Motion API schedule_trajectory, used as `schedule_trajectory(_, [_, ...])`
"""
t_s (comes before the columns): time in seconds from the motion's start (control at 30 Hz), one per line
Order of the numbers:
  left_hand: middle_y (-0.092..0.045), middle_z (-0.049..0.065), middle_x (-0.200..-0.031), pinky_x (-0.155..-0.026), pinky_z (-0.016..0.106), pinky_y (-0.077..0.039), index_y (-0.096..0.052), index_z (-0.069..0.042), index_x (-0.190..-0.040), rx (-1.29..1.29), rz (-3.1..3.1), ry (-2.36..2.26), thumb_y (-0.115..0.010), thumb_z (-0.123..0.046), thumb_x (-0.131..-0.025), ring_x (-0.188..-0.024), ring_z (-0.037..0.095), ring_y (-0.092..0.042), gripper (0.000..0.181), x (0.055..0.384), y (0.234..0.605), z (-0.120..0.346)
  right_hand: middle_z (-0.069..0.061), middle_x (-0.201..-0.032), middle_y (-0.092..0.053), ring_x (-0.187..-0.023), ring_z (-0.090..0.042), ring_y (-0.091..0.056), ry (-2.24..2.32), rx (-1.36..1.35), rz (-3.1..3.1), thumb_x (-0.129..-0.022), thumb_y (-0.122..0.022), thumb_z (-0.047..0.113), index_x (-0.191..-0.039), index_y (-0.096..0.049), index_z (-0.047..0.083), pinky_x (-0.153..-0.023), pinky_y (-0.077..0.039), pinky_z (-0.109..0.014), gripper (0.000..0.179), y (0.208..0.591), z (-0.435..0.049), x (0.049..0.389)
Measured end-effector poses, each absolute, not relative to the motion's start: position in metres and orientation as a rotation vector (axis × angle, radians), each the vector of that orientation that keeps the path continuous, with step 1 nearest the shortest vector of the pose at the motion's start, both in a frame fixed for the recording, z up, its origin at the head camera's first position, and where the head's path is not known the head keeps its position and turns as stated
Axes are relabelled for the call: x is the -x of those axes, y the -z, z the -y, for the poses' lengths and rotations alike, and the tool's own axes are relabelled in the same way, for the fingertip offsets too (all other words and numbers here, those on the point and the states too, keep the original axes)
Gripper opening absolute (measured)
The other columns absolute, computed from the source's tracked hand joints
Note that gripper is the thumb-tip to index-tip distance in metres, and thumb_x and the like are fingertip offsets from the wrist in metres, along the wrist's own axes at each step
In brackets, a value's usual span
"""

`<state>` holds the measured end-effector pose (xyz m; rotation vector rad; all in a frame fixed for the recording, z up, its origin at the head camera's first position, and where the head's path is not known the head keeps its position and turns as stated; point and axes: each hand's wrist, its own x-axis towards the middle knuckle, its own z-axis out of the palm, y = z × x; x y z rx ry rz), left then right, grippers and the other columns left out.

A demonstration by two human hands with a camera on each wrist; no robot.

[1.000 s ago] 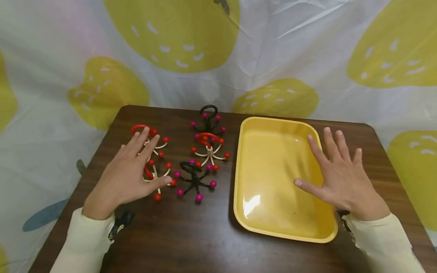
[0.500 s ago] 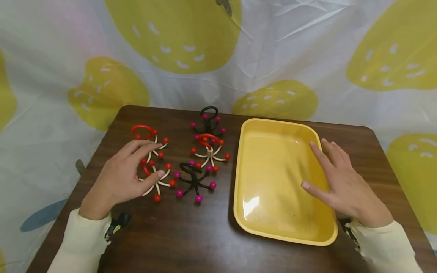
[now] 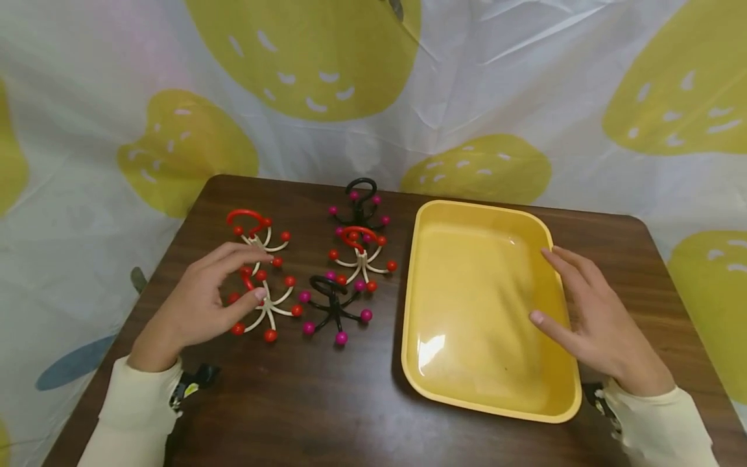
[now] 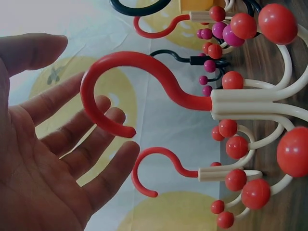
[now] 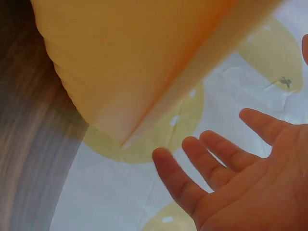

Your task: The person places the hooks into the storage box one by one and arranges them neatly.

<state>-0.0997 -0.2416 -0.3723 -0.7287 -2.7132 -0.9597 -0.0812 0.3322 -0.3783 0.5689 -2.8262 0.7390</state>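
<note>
My left hand [image 3: 195, 301] hovers at the nearest red-and-cream hook hanger [image 3: 268, 305], which has red balls on its curved arms. In the left wrist view, the relaxed fingers and thumb lie about its red hook [image 4: 130, 60], without a visible grip. Behind it stands a second red-and-cream hanger [image 3: 257, 240]. A third red-and-cream hanger [image 3: 361, 258] stands between two black hangers, one in front [image 3: 334, 308] and one at the back [image 3: 358, 214], both with magenta balls. Over the right rim of the yellow tray [image 3: 410, 285], my right hand [image 3: 607, 324] holds nothing, fingers extended.
The dark wooden table [image 3: 303, 402] bears the hangers on the left and the tray on the right. A light cloth [image 3: 455, 84] with yellow fruit prints hangs behind the table.
My left hand has lowered towards the nearest red-and-cream hanger, its spread fingers drawing closer together. My right hand has turned and shifted slightly right. The hangers and tray stay put.
</note>
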Motion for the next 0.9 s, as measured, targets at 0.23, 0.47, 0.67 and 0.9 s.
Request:
schedule_trajectory(0.23, [-0.068,-0.003,-0.134,-0.093,0.017,-0.047,-0.069,-0.020,-0.135,0.788,2.653,1.005,-0.080,-0.001,-0.087,-0.115,0.012,-0.064,0.053,0.101,0.377,0.250,-0.016,-0.160,-0.046,-0.136,-0.040,-0.049,-0.753,-0.567,2.733,-0.081,-0.088,0.021,-0.164,-0.041,0.023,-0.111,-0.029,-0.015,0.095,0.386,-0.335,0.079])
schedule_trajectory(0.47, [-0.071,-0.003,-0.128,-0.091,0.016,-0.052,-0.070,-0.021,-0.135,0.790,2.658,1.063,-0.078,0.003,-0.087,-0.108,0.004,-0.065,0.054,0.102,0.383,0.256,-0.015,-0.155,-0.052,-0.125,-0.028,-0.054,-0.730,-0.566,2.694,-0.077,-0.090,0.011,-0.158,-0.050,0.016,-0.096,-0.033,0.000,0.091,0.393,-0.340,0.079])
schedule_trajectory(0.67, [-0.071,-0.002,-0.127,-0.092,0.016,-0.055,-0.071,-0.017,-0.132,0.749,2.661,1.114,-0.080,0.004,-0.086,-0.106,0.010,-0.070,0.051,0.101,0.387,0.257,-0.015,-0.148,-0.058,-0.120,-0.026,-0.057,-0.690,-0.545,2.694,-0.077,-0.089,0.010,-0.150,-0.058,0.011,-0.091,-0.036,-0.002,0.079,0.400,-0.347,0.081])
schedule_trajectory(0.9, [-0.072,-0.007,-0.121,-0.092,0.014,-0.055,-0.073,-0.018,-0.128,0.731,2.651,1.151,-0.082,0.001,-0.088,-0.108,0.002,-0.068,0.045,0.102,0.389,0.259,-0.019,-0.148,-0.056,-0.119,-0.032,-0.059,-0.741,-0.520,2.722,-0.080,-0.088,0.009,-0.146,-0.061,0.009,-0.091,-0.036,0.005,0.072,0.407,-0.355,0.082])
